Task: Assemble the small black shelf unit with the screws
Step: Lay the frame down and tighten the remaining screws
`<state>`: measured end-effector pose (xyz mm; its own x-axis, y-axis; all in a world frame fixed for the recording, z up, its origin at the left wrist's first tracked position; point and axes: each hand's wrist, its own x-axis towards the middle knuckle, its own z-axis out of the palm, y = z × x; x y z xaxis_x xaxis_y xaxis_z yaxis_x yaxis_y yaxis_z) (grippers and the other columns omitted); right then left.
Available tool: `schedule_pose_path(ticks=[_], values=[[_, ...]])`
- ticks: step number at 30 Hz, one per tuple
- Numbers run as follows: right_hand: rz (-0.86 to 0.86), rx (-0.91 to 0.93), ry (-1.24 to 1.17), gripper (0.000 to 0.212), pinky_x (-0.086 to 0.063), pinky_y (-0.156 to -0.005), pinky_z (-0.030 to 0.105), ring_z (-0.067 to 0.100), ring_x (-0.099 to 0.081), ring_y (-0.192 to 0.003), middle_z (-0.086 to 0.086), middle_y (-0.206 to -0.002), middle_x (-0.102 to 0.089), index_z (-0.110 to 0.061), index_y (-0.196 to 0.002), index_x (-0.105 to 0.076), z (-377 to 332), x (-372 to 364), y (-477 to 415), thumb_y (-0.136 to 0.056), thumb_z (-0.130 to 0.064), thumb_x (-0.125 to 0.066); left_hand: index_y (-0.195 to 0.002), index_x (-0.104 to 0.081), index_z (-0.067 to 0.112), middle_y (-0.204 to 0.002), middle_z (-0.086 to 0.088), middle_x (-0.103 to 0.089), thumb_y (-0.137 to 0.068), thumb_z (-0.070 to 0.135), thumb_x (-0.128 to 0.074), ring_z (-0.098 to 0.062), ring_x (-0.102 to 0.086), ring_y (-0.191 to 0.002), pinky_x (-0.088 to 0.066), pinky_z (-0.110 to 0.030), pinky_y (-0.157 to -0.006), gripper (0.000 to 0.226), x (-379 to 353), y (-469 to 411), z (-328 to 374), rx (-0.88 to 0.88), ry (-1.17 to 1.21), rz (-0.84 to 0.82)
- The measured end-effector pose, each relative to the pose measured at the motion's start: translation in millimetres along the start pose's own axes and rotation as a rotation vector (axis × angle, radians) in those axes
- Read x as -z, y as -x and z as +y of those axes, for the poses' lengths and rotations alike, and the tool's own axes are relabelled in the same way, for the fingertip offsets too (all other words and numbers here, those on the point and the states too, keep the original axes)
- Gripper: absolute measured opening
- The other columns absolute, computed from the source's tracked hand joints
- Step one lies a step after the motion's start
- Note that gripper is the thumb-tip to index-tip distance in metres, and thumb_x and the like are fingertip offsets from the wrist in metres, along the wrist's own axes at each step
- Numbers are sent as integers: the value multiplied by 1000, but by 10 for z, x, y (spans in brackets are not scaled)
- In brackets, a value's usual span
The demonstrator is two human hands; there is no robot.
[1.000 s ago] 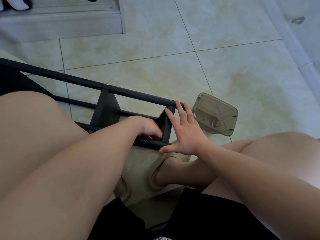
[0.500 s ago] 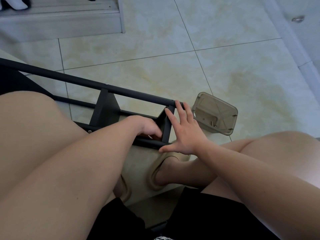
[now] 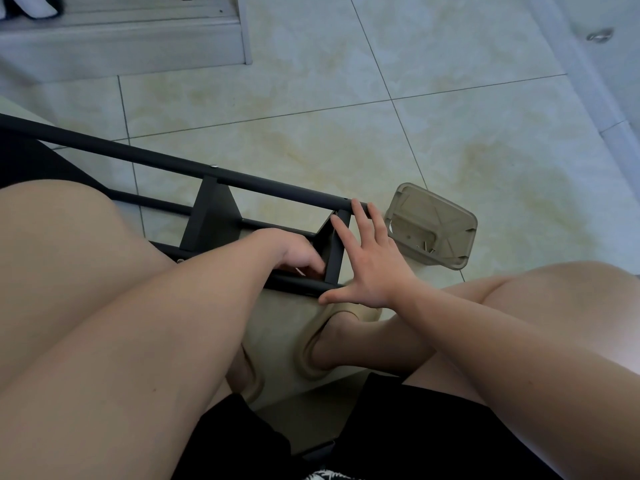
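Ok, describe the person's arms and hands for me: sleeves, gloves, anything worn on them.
The left arm and right arm are bare, with no sleeve in view. The left hand and right hand wear no gloves. No watch or bracelet shows at either wrist, and no ring on the right hand. The left hand's fingers are mostly hidden.

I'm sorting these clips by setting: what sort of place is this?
Probably a room in a home: pale glossy floor tiles, a low step at far left, and a black shelf frame by the person's legs.
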<state>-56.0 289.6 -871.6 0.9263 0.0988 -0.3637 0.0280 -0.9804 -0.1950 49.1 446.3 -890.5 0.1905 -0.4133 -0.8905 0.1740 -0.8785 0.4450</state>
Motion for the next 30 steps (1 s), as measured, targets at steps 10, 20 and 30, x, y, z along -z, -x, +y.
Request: schedule_pose_path(ticks=[10, 20, 30], values=[[-13, -6, 4, 141, -23, -120, 57, 33, 28, -151, 7, -164, 29, -26, -161, 5, -1, 12, -1, -51, -101, -40, -76, -70, 15, -62, 3, -59, -81, 18, -67, -20, -50, -65, -38, -29, -71, 7, 7, 3, 17, 25, -27, 33], [-24, -10, 6, 141, -22, -120, 57, 33, 28, -151, 7, -164, 29, -27, -161, 6, -10, 24, -3, -50, -101, -40, -87, -73, 9, -78, -5, -62, -80, 21, -68, -23, -52, -75, -41, -33, -76, 15, -21, 12, 19, -13, -44, 49], [-33, -12, 8, 141, -21, -120, 56, 33, 29, -150, 6, -164, 31, -27, -161, 7, -14, 29, 2, -51, -100, -42, -58, -67, 17, -61, 3, -61, -82, 17, -65, -17, -53, -59, -38, -28, -69, 24, -7, 10, 13, 23, 3, 16]])
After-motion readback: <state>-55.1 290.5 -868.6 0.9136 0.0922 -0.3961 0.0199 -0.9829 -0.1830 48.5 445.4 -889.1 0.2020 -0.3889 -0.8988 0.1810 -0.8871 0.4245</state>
